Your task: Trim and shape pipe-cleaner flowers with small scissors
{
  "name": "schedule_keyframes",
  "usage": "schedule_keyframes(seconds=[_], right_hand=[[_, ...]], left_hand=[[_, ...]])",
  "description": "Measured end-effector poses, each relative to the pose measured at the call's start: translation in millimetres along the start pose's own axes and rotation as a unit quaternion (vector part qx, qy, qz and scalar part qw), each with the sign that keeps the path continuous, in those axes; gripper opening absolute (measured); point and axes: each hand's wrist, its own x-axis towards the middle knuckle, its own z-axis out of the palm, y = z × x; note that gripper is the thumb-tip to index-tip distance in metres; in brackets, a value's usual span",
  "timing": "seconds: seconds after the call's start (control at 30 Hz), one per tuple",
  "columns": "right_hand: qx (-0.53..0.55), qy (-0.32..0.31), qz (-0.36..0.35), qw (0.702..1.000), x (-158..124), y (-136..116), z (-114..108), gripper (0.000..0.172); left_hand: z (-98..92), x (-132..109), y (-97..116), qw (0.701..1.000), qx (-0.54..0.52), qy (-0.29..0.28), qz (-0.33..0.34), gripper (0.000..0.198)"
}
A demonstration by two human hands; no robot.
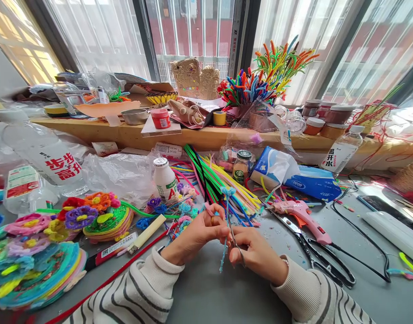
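Observation:
A light-blue pipe-cleaner flower (228,191) stands upright in front of me, its fuzzy blue stem (223,257) running down between my hands. My left hand (206,230) pinches the stem between thumb and fingers, and a ring shows on one finger. Closed around a thin metal tool (239,250) is my right hand (256,254); its tip lies against the stem beside my left fingertips. Whether the tool is small scissors or tweezers I cannot make out. Behind the flower lies a bundle of coloured pipe cleaners (209,177).
Large black-handled scissors (307,247) and a pink glue gun (304,219) with its cord lie right. Pipe-cleaner flowers on colourful discs (54,274) fill the left side, near a utility knife (111,250). A white bottle (164,180), glass jar (242,165) and tissue pack (310,182) stand behind.

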Motion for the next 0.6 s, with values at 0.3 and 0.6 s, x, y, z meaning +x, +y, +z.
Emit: schedule_keyframes(seconds=[0.3,0.6], right_hand=[[0.031,0.038,0.02,0.999,0.8,3.8,-0.9,0.058],[0.005,-0.005,-0.019,1.0,0.6,-7.0,1.4,0.069]], left_hand=[[-1.8,1.5,-1.0,0.998,0.023,0.052,-0.03,0.013],[0.4,1.4,1.3,0.997,0.019,0.068,0.015,0.019]])
